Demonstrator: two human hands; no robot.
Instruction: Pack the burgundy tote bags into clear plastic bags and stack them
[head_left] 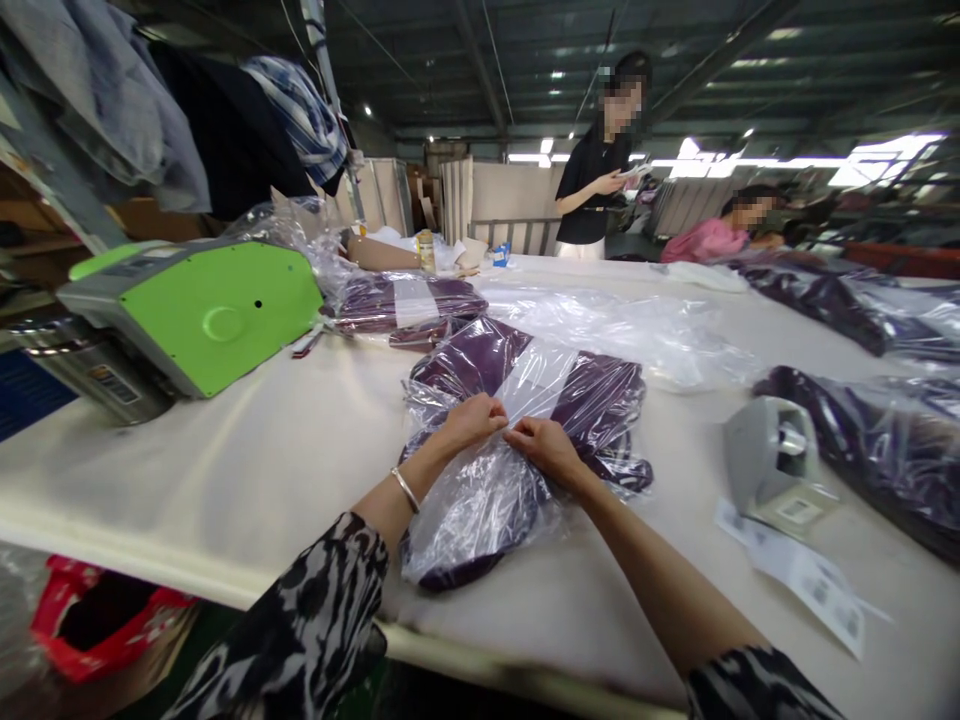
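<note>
A dark purple garment [480,355] in a clear plastic bag [469,510] lies on the pale table in front of me, with a white paper sheet [536,380] showing through the plastic. My left hand [476,418], with a silver bangle at the wrist, pinches the plastic at the middle of the bag. Close beside it, almost touching, my right hand [544,445] pinches the same plastic from the right. The bag's lower part is crumpled toward the table's front edge.
A green machine [232,310] and a steel flask [112,370] stand at the left. Behind lie more bagged garments [409,300] and loose plastic [615,325]. A label dispenser [769,465] and bagged garments [892,440] are at the right. Two people [592,185] are beyond the table.
</note>
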